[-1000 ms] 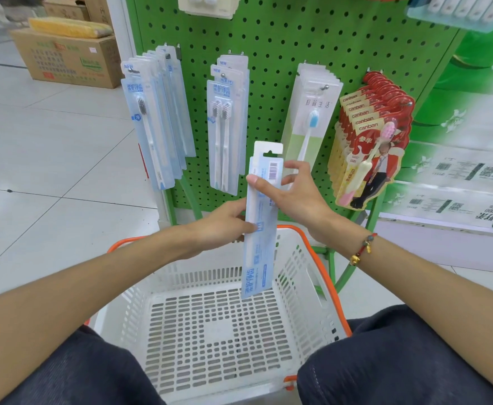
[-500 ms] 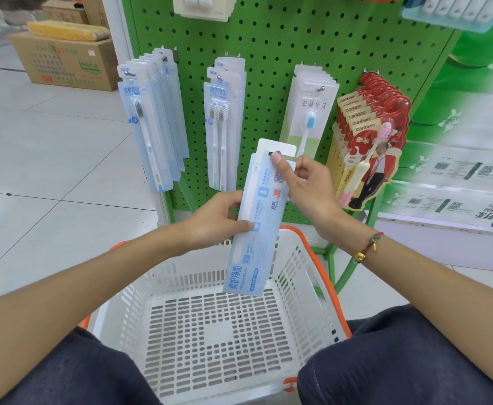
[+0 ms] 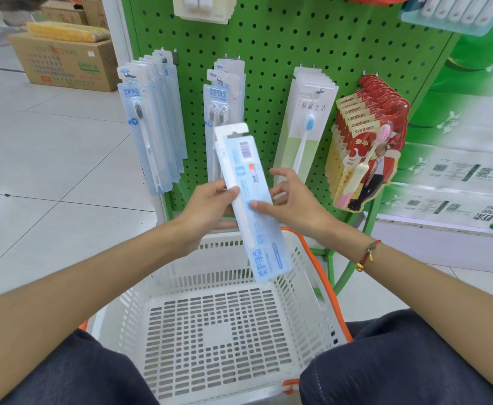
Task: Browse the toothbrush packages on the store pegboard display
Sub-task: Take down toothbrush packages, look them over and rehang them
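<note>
Where the blue toothbrush package [image 3: 251,200] was upright a second ago and leaned top-right half a second ago, it is now seen tilted the other way, its hang-tab end up and to the left, its lower end down and to the right above the far rim of the white basket [image 3: 306,287]. It is held in front of the lower middle of the green pegboard [image 3: 283,45], back side with barcode toward the camera. The left hand [image 3: 210,211] is closed round the package's left edge near its middle, thumb on the front face. The right hand [image 3: 292,203], earlier pinching the top near the barcode, has been lowered to mid-length; its thumb is pressed on the right edge while the remaining fingers are spread loosely behind, and how far they touch cannot be told. A red-and-gold bracelet [image 3: 366,254] is worn on the right wrist. On the pegboard's hooks hang the single-brush blue packs [image 3: 148,135] at left, twin-brush packs [image 3: 225,92] partly hidden behind the held package, green-and-white packs [image 3: 306,127], and red canban packs [image 3: 365,147] at right.
</note>
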`<state>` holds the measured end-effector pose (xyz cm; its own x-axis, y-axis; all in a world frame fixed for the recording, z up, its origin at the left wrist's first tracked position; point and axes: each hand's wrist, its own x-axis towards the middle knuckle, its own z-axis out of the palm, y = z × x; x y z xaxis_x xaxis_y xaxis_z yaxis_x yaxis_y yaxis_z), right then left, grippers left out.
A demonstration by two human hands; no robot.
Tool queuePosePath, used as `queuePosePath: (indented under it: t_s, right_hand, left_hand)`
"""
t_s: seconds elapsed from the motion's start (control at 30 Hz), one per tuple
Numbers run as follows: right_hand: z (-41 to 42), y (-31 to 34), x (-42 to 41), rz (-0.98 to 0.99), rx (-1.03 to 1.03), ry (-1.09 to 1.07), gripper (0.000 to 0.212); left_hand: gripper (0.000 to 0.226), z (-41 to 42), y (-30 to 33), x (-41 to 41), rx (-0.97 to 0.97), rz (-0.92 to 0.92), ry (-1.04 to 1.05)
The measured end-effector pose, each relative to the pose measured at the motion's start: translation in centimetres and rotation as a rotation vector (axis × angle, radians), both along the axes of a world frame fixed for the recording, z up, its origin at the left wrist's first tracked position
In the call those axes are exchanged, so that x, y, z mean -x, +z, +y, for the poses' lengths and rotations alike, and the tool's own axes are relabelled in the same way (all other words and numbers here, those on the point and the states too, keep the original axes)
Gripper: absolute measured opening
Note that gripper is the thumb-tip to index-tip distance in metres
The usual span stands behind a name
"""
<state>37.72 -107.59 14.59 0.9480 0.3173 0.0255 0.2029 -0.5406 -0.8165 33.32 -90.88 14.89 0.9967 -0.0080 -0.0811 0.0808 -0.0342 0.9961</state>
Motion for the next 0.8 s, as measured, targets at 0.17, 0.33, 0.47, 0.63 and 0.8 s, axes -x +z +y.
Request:
queuePosePath:
  t_s: [0.17, 0.33, 0.47, 0.63, 0.8]
  right_hand:
    - [0.0, -0.5, 0.9, -0.015, 0.167, 0.236, 0.09]
    - [0.7, 0.2, 1.5, -0.107, 0.179, 0.156, 0.1]
    - [1.0, 0.3, 1.8, -0.082, 0.16, 0.133, 0.102]
    - [-0.4, 0.4, 1.5, 0.206, 0.062, 0.254, 0.101]
    - [-0.5, 0.7, 2.1, 0.266, 0.038, 0.379, 0.066]
  left_hand:
    - [0.029, 0.2, 0.3, -0.1, 0.02, -0.064, 0.134]
    - [0.03, 0.1, 0.2, 0.0, -0.064, -0.098, 0.156]
    - [0.031, -0.2, 0.1, 0.5, -0.149, -0.069, 0.025]
    - [0.04, -0.1, 0.6, 0.9, -0.256, -0.053, -0.031]
    - [0.045, -0.3, 0.2, 0.7, -0.249, 0.002, -0.042]
